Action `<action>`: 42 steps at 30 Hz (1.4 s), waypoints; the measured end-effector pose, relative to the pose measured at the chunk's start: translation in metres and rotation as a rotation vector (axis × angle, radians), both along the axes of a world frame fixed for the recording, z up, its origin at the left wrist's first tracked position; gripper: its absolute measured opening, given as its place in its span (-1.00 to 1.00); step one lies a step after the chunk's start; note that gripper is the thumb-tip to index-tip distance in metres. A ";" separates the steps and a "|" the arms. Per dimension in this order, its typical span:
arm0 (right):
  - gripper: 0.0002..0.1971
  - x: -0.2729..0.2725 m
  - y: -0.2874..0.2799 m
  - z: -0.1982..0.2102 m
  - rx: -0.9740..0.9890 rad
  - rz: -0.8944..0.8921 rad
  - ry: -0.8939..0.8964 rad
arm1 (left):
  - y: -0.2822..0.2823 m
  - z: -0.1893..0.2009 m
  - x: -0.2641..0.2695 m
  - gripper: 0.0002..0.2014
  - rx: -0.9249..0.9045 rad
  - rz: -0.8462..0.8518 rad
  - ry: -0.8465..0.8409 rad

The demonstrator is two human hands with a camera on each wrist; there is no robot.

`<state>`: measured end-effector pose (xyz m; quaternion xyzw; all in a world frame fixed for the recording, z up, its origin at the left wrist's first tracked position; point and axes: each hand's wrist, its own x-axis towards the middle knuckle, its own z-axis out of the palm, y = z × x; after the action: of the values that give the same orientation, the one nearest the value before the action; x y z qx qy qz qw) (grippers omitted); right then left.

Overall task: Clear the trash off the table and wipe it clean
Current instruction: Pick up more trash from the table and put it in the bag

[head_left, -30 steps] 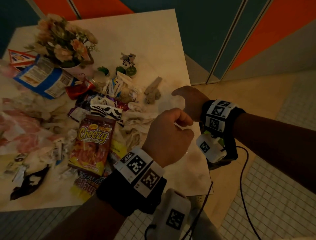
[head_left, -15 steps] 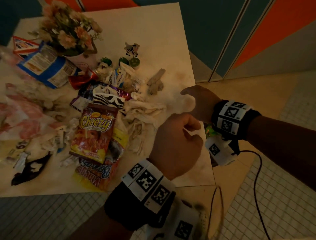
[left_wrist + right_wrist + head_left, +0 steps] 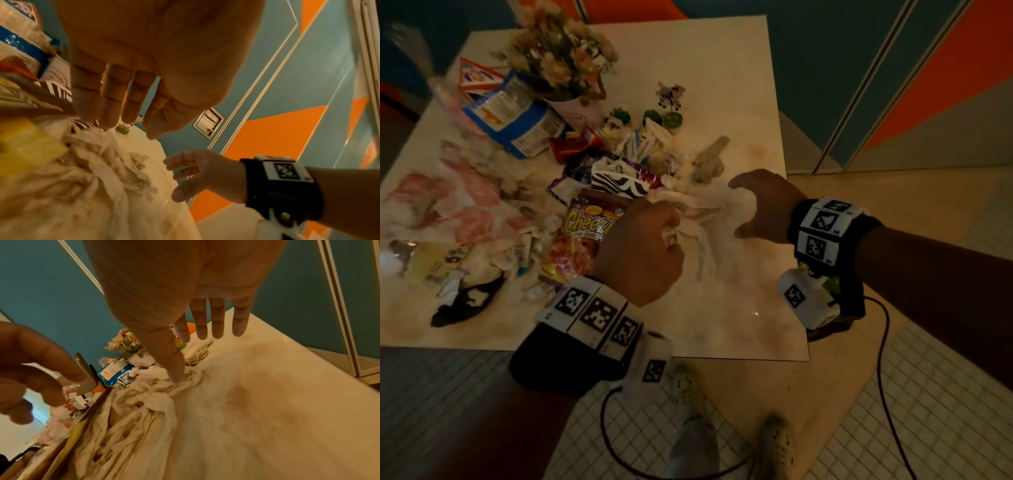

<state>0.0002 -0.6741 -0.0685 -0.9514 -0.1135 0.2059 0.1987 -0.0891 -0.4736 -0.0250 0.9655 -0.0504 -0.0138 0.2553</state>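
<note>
A pale table [image 3: 726, 72] carries a heap of trash on its left and middle. A crumpled white cloth or tissue [image 3: 698, 219] [image 3: 98, 170] [image 3: 139, 410] lies at the heap's right edge. My left hand [image 3: 643, 246] [image 3: 115, 113] hovers over its near end with fingers pointing down, the tips at the cloth, gripping nothing. My right hand [image 3: 753, 205] [image 3: 180, 344] is spread over the far end, and its thumb touches the cloth. A Cheezy snack bag [image 3: 582, 246] lies partly hidden under my left hand.
A zebra-striped wrapper [image 3: 619, 181], a blue-and-white bag [image 3: 513, 123], pink plastic [image 3: 448, 205] and a black wrapper [image 3: 469, 301] crowd the left. A flower pot [image 3: 565, 61] and small figurines [image 3: 669, 97] stand behind. The bare tabletop at the front right [image 3: 739, 301] looks stained.
Both hands have moved forward over the table to the white cloth. The left hand went from the table's edge to the heap, and the right hand spread open.
</note>
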 end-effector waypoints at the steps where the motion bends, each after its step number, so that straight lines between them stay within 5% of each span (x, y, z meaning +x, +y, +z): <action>1: -0.16 0.002 0.004 0.000 -0.002 0.005 0.003 | 0.005 -0.001 0.005 -0.70 0.026 -0.004 -0.002; 5: -0.11 0.015 0.022 0.001 -0.013 0.011 0.010 | 0.027 0.000 0.031 -0.63 0.177 0.069 0.038; 14: 0.10 0.037 0.079 -0.005 -0.077 0.098 0.072 | 0.074 -0.015 0.083 -0.09 0.373 0.135 0.255; 17: 0.16 0.043 0.099 -0.013 -0.163 0.144 0.062 | 0.074 -0.021 0.099 -0.12 0.380 0.086 0.233; 27: -0.20 0.046 0.115 -0.021 -0.098 0.060 0.141 | 0.080 -0.024 0.152 -0.35 0.423 -0.143 0.359; 32: -0.49 0.051 0.114 -0.015 -0.083 0.002 0.153 | 0.092 -0.033 0.157 -0.44 0.348 -0.216 0.258; 36: -0.45 0.052 0.106 -0.010 -0.045 -0.094 0.169 | 0.098 -0.032 0.153 -0.41 0.315 -0.307 0.122; 42: -0.57 0.053 0.100 0.005 0.011 -0.178 0.241 | 0.099 -0.033 0.149 -0.68 0.456 -0.425 0.083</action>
<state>0.0533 -0.5740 -0.0632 -0.9250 -0.0052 0.2998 0.2335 0.0601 -0.3748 -0.0580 0.9643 -0.2361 -0.1172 0.0252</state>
